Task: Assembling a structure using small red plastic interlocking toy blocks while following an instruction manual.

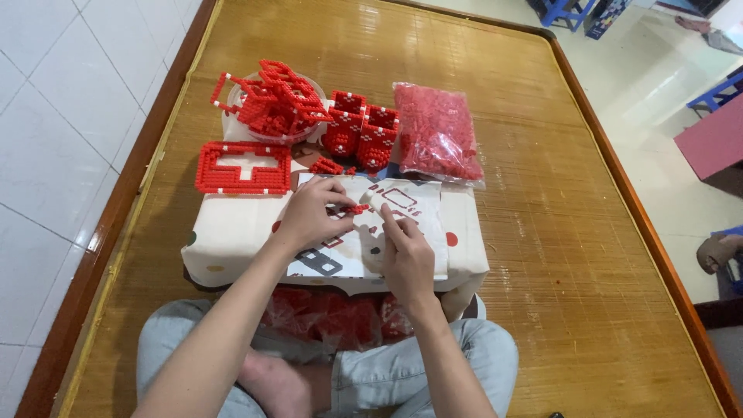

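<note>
On woven bamboo mat [503, 232], wood-framed, cross-legged lap at near edge. Low cloth-wrapped white box with coloured dots [232, 232] serving as desk, printed paper instruction sheet [410, 213] spread on top.

Left hand [309, 217]: fingers curled, tips pinched shut on small red assembly of tiny plastic building bricks [357, 208], held just above sheet. Right hand [406, 259]: resting on sheet, index finger extended and touching same red assembly from right; remaining fingers loosely folded, gripping nothing visible.

Arranged along far edge of box: flat red-and-white brick panel with white cross [244, 166]; clear shallow bowl [232, 97] heaped with red lattice frames; cluster of rounded red brick-built sections with white dots [360, 131]; sealed clear plastic bag of loose red bricks [437, 131]; few loose red pieces [326, 166] just beside sheet.

Risks, as judged: pinched assembly small and held by fingertips only, liable to slip or split under pressure from right index finger; loose bits likely lost in mat weave; heaped frames overhanging bowl rim, liable to topple if box jolted by knees.

Obscured: exact shape of pinched assembly, too small to resolve; part of sheet's diagrams under both hands; red packets [333, 317] in lap beneath box, mostly covered, contents unclear; furniture at right cut off by frame.
</note>
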